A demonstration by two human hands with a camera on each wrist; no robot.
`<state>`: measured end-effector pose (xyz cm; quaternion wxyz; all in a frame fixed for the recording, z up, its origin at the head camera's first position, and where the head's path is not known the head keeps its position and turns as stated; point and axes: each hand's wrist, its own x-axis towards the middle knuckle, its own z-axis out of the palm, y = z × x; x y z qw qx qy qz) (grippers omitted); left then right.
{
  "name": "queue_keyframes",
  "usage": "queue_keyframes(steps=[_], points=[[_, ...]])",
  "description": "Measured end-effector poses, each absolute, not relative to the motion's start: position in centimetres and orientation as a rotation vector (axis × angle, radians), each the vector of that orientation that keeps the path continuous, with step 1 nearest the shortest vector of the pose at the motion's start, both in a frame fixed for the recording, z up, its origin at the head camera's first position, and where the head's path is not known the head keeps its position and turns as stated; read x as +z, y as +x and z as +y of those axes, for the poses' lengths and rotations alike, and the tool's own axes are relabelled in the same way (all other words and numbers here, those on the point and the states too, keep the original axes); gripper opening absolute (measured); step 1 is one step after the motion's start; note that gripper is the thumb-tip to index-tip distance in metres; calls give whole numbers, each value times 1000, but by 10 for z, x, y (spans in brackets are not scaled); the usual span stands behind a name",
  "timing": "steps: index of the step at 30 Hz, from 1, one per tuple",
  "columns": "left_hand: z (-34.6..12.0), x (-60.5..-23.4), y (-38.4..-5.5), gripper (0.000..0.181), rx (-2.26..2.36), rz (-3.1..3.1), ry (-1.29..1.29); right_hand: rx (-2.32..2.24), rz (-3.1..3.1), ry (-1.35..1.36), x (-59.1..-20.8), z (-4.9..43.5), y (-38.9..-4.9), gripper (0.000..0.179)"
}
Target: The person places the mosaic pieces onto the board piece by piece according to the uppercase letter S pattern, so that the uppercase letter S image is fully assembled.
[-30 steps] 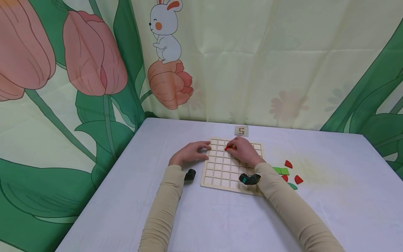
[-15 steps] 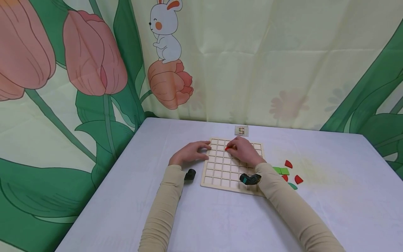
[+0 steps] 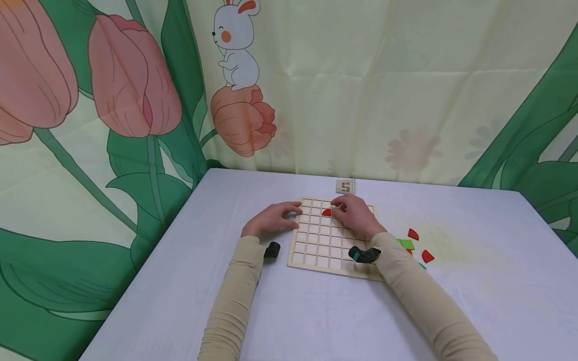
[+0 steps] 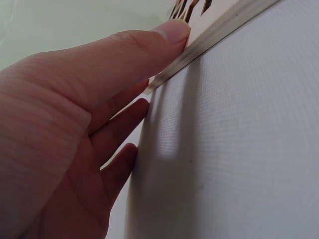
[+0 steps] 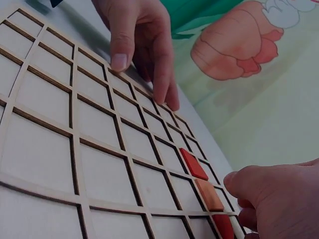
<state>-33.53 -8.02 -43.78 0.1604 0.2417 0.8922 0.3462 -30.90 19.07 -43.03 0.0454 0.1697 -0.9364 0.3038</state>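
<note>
Curtain (image 3: pixel 334 125) at back, tulip and rabbit print; white-clothed table (image 3: pixel 162 301) in front. Grid board (image 3: pixel 312 237) lies flat mid-table: pale wood, raised lines, square cells. Red piece (image 3: pixel 326 213), curved on one side, sits toward the board's 11 o'clock. Right wrist view adds an orange piece (image 5: pixel 209 195) and a second red piece (image 5: pixel 223 226) in line with it. Right hand (image 3: pixel 354 215) over the board's 1 o'clock, just beside the red piece; fingers loosely bent, thumb and index apart, nothing seen between; other tips hidden. Left hand (image 3: pixel 271 218) at 9 to 10 o'clock, fingers slightly spread, thumb on the board's rim. Card (image 3: pixel 345 186) with a stepped figure just past the board's 12 o'clock edge, close to the table's far edge. Loose red pieces (image 3: pixel 427 256) and green squares (image 3: pixel 408 244) at 3 o'clock, some partly behind the right sleeve (image 3: pixel 426 296). Bare cloth runs wide from the board's 6 o'clock edge toward the wearer, also beyond the loose pieces to the table's right edge.
</note>
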Motion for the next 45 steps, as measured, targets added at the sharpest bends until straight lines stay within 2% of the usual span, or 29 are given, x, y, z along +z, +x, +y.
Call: queue_keyframes(steps=[8, 18, 23, 30, 45], points=[[-81, -440, -333, 43, 1001, 2546, 696, 997, -2937, 375, -422, 222, -286, 28], [-84, -440, -332, 43, 1016, 2546, 662, 833, -3088, 301, -408, 297, -237, 31], [-86, -440, -333, 43, 1008, 2570, 666, 804, -3111, 286, -404, 320, -223, 35], [-85, -441, -333, 43, 1020, 2553, 673, 833, -3171, 300, -405, 338, -214, 40], [-82, -438, -332, 43, 1017, 2552, 734, 806, -3174, 343, -414, 344, -210, 33]])
